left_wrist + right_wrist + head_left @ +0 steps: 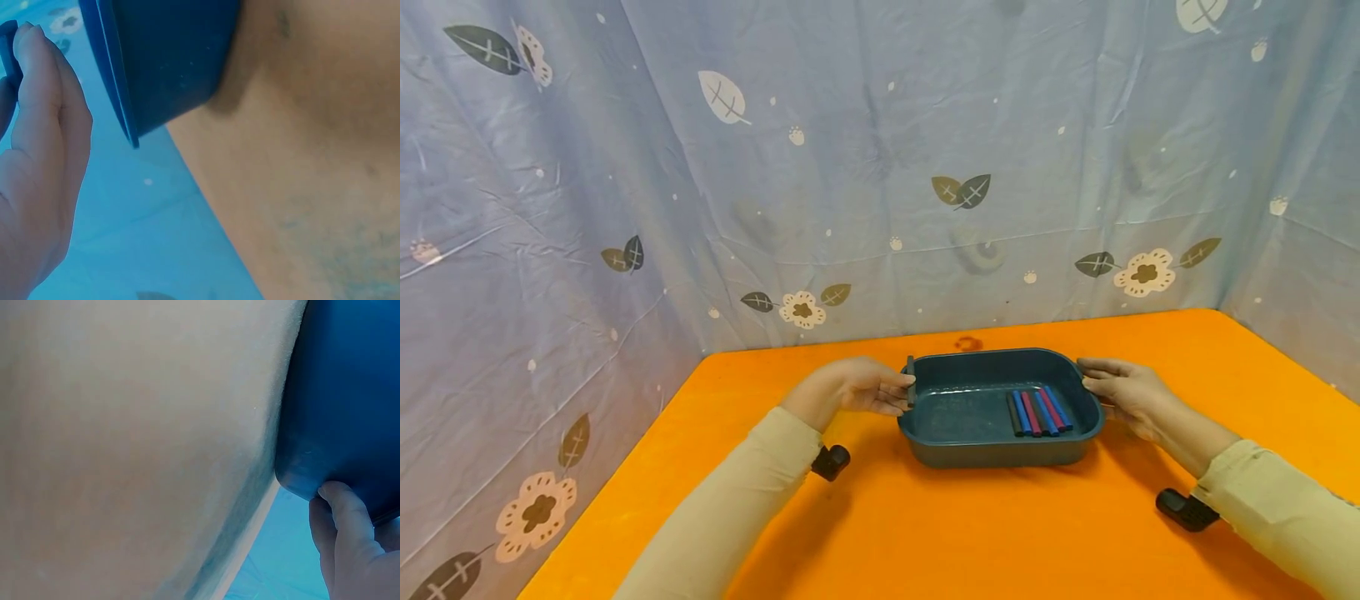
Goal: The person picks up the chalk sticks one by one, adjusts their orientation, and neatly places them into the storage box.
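Observation:
A dark blue-green rectangular basin with rounded corners sits on the orange tabletop. Inside, towards its right end, several slim sticks in black, blue and pink lie side by side. My left hand pinches a black stick between thumb and fingers over the left rim. In the left wrist view that stick is held apart from the basin wall. At the opposite end my right hand grips the basin's rim, with fingertips against the outer wall in the right wrist view.
The orange table ends at a pale blue curtain with leaf and flower prints, at the back and both sides. A reddish mark shows on the tabletop behind the basin. Black devices are strapped at both wrists.

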{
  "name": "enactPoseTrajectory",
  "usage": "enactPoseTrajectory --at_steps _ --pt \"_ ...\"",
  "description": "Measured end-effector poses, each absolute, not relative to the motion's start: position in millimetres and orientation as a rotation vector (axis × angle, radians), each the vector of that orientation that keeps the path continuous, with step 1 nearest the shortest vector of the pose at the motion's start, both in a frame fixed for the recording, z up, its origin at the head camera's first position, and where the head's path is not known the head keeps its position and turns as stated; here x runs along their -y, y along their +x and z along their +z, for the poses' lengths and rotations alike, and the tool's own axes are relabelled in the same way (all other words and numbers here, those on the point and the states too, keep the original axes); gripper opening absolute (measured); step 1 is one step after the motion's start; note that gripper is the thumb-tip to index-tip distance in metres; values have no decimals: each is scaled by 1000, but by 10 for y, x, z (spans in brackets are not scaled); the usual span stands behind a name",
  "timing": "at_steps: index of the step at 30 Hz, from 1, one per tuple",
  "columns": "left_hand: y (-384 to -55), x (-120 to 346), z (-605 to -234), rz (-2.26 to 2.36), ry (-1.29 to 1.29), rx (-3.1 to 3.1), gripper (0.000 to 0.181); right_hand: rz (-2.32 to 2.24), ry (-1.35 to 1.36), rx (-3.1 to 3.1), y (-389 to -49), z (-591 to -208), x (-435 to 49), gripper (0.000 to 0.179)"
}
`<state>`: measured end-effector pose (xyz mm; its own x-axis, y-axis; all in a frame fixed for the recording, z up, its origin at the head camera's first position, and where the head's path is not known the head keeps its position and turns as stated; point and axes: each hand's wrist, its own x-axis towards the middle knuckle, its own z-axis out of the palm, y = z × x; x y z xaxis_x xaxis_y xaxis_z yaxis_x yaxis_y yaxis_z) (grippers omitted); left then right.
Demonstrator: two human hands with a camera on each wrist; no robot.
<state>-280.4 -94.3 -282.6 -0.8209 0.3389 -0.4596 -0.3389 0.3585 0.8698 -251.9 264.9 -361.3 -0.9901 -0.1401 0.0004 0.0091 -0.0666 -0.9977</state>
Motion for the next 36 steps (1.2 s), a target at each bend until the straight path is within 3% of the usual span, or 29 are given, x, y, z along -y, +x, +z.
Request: enactPoseTrajectory --at_steps 7,25,32,36 --pt "-2908 754 -2812 1545 -43 -1996 35 -2179 -129 -2122 -2520 -3597 -2631 60" --pt "-3124 309 -2692 1519 -75 -1955 37 -2130 -118 -2179 -2542 -3586 -2608 62" --pt "-3204 81 -2743 1461 -45 -1939 29 -2099 -98 -2208 -2525 -3569 -2605 62" --pt "-3235 -38 -2759 1437 -21 -1926 37 -2121 -101 -2190 -2506 -3584 -2611 61"
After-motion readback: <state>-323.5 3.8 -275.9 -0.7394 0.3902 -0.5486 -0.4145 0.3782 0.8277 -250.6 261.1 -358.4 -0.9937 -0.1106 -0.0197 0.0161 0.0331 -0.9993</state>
